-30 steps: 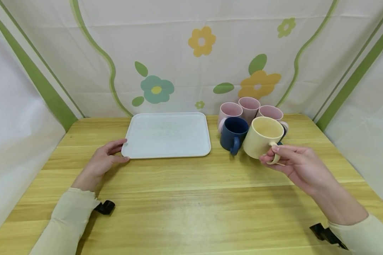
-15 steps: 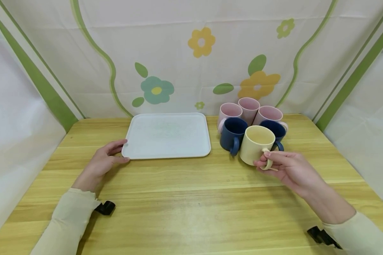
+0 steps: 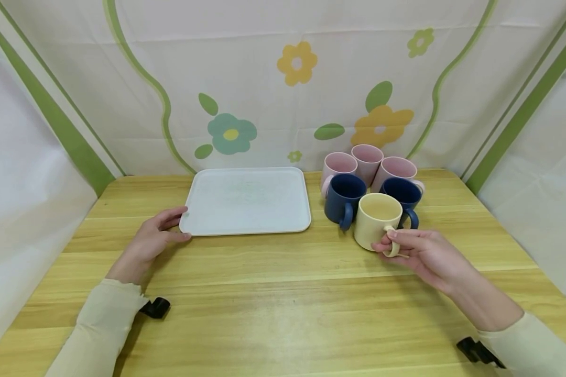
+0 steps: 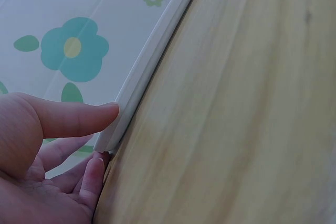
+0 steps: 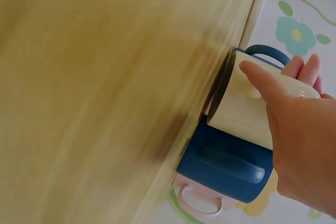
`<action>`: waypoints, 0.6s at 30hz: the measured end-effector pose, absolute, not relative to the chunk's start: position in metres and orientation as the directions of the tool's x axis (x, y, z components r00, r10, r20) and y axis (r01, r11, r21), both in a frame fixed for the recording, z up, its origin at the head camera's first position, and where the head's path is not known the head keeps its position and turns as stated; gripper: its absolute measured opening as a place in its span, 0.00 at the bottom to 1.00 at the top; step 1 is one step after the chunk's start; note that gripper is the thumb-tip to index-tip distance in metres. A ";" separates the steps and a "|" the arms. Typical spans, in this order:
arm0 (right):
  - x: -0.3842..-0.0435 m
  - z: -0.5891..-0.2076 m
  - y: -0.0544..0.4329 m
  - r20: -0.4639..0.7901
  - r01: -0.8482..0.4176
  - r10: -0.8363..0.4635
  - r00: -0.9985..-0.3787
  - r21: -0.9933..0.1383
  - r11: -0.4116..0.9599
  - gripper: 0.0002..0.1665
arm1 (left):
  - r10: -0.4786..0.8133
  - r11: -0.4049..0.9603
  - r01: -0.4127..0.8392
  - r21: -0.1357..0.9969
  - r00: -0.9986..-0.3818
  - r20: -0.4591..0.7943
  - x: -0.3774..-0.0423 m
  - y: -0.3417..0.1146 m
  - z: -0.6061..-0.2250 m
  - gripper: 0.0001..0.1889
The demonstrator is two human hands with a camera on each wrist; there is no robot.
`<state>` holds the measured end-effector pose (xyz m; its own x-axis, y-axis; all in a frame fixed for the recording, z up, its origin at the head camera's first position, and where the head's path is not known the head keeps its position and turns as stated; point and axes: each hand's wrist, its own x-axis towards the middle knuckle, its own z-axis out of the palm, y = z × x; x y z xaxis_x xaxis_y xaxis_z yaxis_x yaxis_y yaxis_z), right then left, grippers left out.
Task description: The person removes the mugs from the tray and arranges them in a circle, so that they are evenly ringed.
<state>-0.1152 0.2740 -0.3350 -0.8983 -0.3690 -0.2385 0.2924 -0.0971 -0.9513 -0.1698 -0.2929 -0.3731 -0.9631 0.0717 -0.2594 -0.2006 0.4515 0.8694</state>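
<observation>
In the head view a pale yellow mug (image 3: 369, 228) stands upright at the front of a mug cluster. My right hand (image 3: 431, 259) pinches its handle between thumb and fingers. Right behind it are two dark blue mugs, a left one (image 3: 339, 207) and a right one (image 3: 404, 189) that it partly covers. The white rectangular tray (image 3: 250, 201) lies flat at left, its surface bare. My left hand (image 3: 146, 243) holds the tray's near left corner, thumb on the front edge and fingers at the side; the left wrist view shows the thumb (image 4: 81, 120) on the rim.
Three pink mugs, a left one (image 3: 340, 162), a middle one (image 3: 368, 157) and a right one (image 3: 396, 167), stand behind the blue ones. A flowered cloth (image 3: 264, 78) rises along the back of the wooden table (image 3: 264, 303).
My right hand has brought the yellow mug down and slightly left, to the front of the blue mugs, uncovering the right blue one. My left hand and the tray have stayed put.
</observation>
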 end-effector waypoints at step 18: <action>-0.119 -0.338 0.271 -0.288 0.300 -0.373 -0.882 -0.954 0.026 0.16 | 0.072 0.440 -0.202 0.875 -0.963 -0.259 -0.169 -0.293 -0.373 0.45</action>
<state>-0.1194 0.2713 -0.3376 -0.8822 -0.3729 -0.2876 0.2998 0.0263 -0.9537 -0.1690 -0.2932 -0.3731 -0.9633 0.0717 -0.2586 -0.2021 0.4401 0.8749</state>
